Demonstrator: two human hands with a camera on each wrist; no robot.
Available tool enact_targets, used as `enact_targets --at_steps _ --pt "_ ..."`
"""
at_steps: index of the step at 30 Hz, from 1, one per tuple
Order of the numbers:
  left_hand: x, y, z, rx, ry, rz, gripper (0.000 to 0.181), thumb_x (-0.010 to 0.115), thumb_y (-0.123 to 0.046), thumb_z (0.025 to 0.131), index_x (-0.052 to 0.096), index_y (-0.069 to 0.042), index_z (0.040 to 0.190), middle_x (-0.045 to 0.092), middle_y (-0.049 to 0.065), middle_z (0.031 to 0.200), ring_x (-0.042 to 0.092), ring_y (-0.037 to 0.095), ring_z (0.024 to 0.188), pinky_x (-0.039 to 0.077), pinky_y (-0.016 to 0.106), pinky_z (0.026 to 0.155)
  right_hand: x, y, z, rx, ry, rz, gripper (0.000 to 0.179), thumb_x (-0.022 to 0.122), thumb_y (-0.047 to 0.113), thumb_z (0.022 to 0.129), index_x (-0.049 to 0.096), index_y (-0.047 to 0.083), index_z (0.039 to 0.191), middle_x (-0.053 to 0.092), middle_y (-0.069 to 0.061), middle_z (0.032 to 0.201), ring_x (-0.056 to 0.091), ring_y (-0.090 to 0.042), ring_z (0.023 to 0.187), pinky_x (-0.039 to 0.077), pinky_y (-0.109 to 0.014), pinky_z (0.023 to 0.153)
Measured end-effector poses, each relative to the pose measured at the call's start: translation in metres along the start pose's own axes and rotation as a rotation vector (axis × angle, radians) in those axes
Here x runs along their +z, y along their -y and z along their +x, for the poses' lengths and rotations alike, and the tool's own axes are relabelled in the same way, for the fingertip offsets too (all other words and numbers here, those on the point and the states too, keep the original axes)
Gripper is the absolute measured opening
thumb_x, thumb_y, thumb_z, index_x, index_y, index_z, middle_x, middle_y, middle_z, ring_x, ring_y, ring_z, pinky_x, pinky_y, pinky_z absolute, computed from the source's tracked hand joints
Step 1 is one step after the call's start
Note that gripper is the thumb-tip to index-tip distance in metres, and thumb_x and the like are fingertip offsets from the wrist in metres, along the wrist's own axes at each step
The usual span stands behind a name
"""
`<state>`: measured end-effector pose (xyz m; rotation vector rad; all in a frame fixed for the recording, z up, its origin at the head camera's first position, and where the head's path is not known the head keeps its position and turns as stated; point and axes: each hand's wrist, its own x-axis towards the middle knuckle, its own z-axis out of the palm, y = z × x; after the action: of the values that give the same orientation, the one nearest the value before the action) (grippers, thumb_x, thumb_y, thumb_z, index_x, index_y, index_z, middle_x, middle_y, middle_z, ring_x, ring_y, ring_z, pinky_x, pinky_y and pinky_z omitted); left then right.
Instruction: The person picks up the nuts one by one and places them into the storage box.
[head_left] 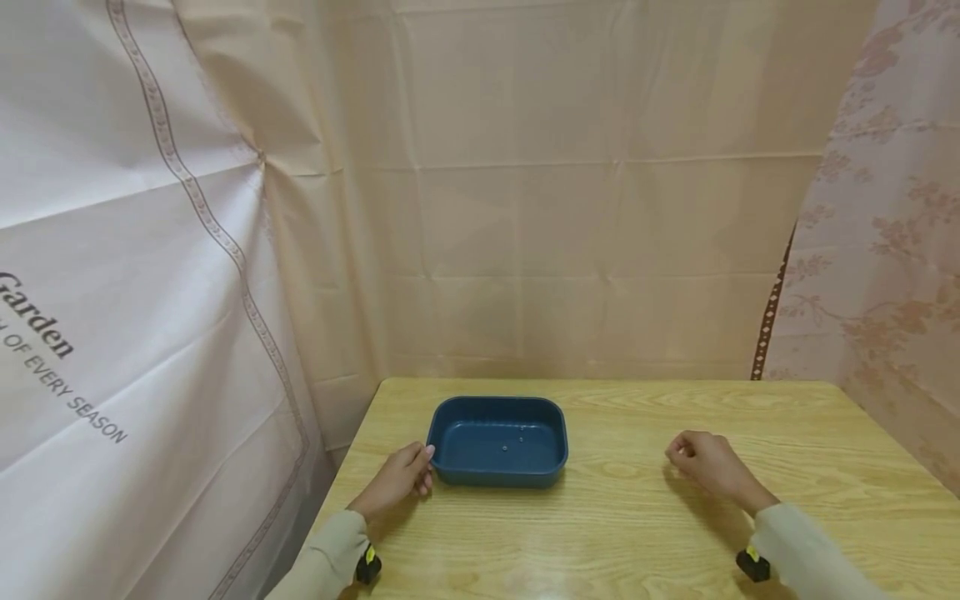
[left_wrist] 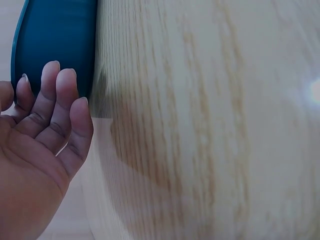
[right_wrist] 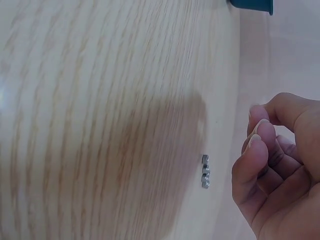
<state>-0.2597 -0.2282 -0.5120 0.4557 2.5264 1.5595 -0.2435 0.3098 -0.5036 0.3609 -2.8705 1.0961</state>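
We've got the blue tub (head_left: pixel 495 481) on the tabletop (head_left: pixel 645 550), toward its 10 o'clock. Our L hand (head_left: pixel 397 477) sits at the tub's 8 o'clock, forearm in from 7, hand angled toward 2. Its fingers (left_wrist: pixel 66 92) grasp the tub's rim approx at 9 o'clock: thumb at the edge, the others slightly bent w/ tips by the outer wall. In the tub, two small bits (head_left: pixel 505 448) lie apart nr the middle, one a little toward 2 o'clock.

Our R hand (head_left: pixel 708 462) is well apart at the tub's 3 o'clock, held above the tabletop, forearm in from 5, knuckles toward 10. Its fingers are clenched, thumb tip meeting the bunched fingertips. In the R wrist view, approx four small metal nuts (right_wrist: pixel 205 170) stand in a row nr that hand, at 8 o'clock from the fingertips.
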Motion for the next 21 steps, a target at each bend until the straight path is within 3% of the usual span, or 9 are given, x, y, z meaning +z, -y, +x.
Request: enact_targets --at_steps 21 --pt "0.002 0.0 0.0 -0.001 -0.016 -0.005 0.04 0.042 -0.03 0.114 0.057 0.002 0.097 0.064 0.009 0.078 0.061 0.018 0.065 0.055 0.029 0.06 0.006 0.018 0.005 -0.047 0.005 -0.006 0.017 0.058 0.012 0.105 0.067 -0.002 0.104 0.065 -0.003 0.074 0.054 -0.014 0.053 0.045 -0.027 0.043"
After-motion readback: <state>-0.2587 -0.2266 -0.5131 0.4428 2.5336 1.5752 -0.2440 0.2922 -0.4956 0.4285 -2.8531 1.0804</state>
